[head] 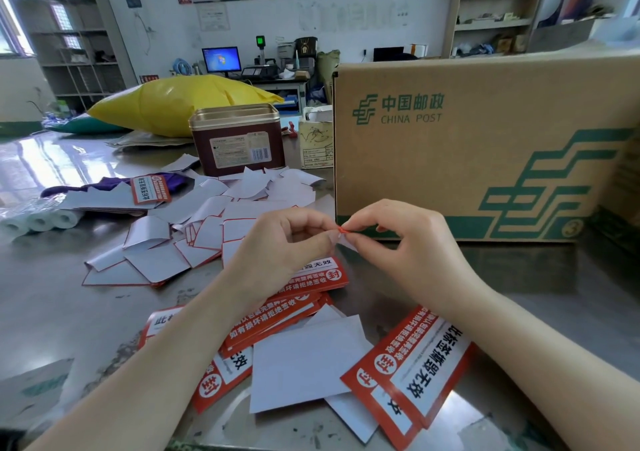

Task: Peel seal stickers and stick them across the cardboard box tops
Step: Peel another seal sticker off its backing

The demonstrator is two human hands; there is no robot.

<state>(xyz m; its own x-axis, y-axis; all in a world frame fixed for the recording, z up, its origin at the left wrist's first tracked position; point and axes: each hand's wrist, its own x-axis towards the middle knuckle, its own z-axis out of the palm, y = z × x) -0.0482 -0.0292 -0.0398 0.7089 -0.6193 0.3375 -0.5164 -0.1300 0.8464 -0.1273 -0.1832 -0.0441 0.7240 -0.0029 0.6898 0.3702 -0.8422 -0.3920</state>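
Above the table [52, 312], left hand [277, 243] and right hand [408, 243] — fingertips meeting — pinch one sticker [343, 234].

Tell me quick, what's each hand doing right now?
Left hand: pinching the corner of a seal sticker.
Right hand: pinching the same sticker corner, apparently peeling it.

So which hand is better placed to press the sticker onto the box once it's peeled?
Probably the right hand: it pinches the sticker corner and sits directly before the box. The left hand also pinches it, but lies farther left, over the stack.
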